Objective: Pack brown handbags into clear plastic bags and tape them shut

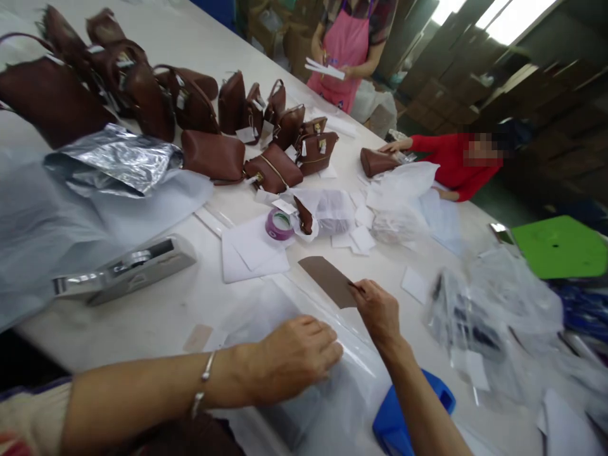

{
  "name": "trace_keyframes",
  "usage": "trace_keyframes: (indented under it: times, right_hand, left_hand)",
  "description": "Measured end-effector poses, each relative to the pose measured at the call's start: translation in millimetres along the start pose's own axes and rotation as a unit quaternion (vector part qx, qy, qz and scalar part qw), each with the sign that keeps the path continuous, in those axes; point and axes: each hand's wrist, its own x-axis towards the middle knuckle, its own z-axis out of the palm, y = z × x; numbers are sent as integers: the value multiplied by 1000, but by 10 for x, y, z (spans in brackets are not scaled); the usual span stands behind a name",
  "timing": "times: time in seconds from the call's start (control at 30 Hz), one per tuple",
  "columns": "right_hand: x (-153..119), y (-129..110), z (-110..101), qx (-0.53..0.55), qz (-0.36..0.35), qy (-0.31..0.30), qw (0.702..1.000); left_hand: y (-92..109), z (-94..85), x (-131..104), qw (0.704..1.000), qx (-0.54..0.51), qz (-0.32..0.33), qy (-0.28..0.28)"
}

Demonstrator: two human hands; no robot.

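My left hand [297, 354], with a bracelet on its wrist, lies over a clear plastic bag [356, 380] in front of me. Its fingers are curled together on the plastic, and their tips are partly hidden. My right hand [380, 313] is closed in a pinch on a small dark strip [355, 287]. This strip is at the right edge of a flat brown piece [325, 278] on the table; I cannot tell whether the two are joined. Under my right forearm a blue plastic object [413, 411] is partly covered.
Several brown handbags [213, 155] stand at the back left. A tape dispenser [137, 269], silver foil [118, 158] and a purple tape roll [279, 225] are nearer. Plastic bags [475, 323] lie right. A person in red [437, 155] touches a brown bag; another person wears a pink apron [344, 44].
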Motion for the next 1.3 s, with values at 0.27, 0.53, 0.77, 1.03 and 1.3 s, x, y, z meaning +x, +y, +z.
trace_keyframes:
  times: [0.27,0.53,0.77,1.03,1.3]
  right_hand:
    - [-58,689,277,216,100,-119,964]
    - [-45,828,894,396,84,-365,838]
    - [-415,517,1248,440,34,-460,771]
    - [-682,240,1186,445,41,-471,761]
    - [-600,209,1155,347,1,-470,812]
  left_hand:
    - [-453,749,69,963,25,-92,-251]
    - [-33,505,-332,970,-61,-76,-223]
    - [-70,653,-316,973,-49,-92,-208]
    - [-184,654,-208,967,-66,-97,-227]
    - [-402,657,-172,969,-87,-95,-209]
